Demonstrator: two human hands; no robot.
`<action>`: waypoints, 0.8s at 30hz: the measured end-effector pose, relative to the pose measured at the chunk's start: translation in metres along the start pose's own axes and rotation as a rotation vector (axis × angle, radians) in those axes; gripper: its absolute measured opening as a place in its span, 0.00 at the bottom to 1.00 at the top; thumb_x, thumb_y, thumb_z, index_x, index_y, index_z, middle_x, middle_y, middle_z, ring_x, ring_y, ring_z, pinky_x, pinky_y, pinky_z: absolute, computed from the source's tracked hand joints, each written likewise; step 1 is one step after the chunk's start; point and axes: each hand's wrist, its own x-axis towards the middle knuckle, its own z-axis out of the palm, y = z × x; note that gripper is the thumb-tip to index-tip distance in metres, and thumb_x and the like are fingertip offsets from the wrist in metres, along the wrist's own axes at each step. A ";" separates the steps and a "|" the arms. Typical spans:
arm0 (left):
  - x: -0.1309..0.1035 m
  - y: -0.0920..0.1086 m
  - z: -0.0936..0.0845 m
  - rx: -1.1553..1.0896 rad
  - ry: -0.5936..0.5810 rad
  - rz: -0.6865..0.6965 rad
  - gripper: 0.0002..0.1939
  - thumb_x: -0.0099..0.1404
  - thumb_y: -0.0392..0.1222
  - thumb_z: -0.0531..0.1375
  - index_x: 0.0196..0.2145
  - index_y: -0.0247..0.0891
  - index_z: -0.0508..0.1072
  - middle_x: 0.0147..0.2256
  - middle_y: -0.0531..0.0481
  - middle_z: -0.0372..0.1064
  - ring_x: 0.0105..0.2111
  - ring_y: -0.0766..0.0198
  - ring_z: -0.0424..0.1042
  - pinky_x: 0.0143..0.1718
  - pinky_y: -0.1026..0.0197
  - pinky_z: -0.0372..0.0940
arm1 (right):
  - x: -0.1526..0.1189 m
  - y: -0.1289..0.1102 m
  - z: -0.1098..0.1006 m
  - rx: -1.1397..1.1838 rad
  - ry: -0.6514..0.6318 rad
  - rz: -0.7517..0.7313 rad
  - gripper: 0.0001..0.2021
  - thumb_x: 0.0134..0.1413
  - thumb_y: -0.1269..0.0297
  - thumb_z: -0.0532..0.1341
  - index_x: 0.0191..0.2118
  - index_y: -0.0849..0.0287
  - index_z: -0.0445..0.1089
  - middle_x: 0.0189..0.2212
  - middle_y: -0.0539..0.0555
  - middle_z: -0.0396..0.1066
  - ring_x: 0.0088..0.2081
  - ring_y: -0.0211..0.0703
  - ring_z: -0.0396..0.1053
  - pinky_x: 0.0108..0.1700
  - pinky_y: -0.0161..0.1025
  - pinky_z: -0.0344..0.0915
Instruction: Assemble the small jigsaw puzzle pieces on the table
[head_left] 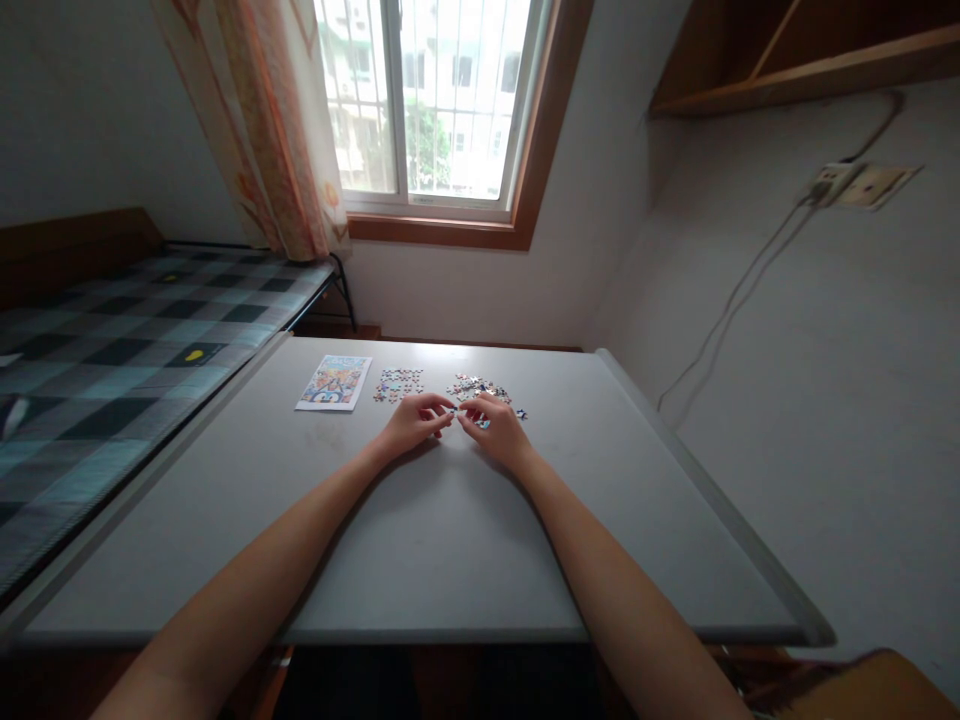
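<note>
Over the grey-white table my left hand (414, 422) and my right hand (496, 428) meet fingertip to fingertip. Both are closed in a pinch around a small dark jigsaw puzzle piece (454, 411), mostly hidden by the fingers. Just beyond my left hand lies a group of puzzle pieces (400, 383) spread flat, with gaps among them. A denser pile of loose puzzle pieces (480, 387) sits behind my right hand, which covers part of it. One stray piece (522, 414) rests to the right of that hand. Farther left is a colourful printed picture sheet (334, 383), lying flat.
The table (442, 560) has a raised grey edge along its right side. At the left stands a bed with a checked cover (157, 310). A window (435, 100) and curtain (262, 120) are behind. Cables (731, 300) hang from a wall socket (862, 185) at right, below a wooden shelf (802, 75).
</note>
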 end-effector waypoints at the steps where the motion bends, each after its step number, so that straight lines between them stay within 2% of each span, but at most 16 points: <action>1: 0.000 0.000 0.000 0.002 0.000 0.001 0.15 0.56 0.45 0.64 0.37 0.31 0.74 0.23 0.52 0.70 0.19 0.69 0.70 0.20 0.70 0.64 | 0.000 0.000 0.000 -0.001 -0.001 -0.001 0.04 0.53 0.68 0.60 0.35 0.59 0.72 0.29 0.51 0.67 0.30 0.36 0.66 0.34 0.35 0.64; 24: -0.002 0.002 0.002 0.007 -0.003 0.010 0.15 0.56 0.46 0.63 0.36 0.32 0.72 0.23 0.52 0.70 0.20 0.69 0.70 0.20 0.69 0.65 | 0.000 0.001 0.000 0.001 -0.015 0.008 0.05 0.53 0.69 0.60 0.36 0.59 0.72 0.29 0.51 0.67 0.30 0.36 0.66 0.35 0.34 0.64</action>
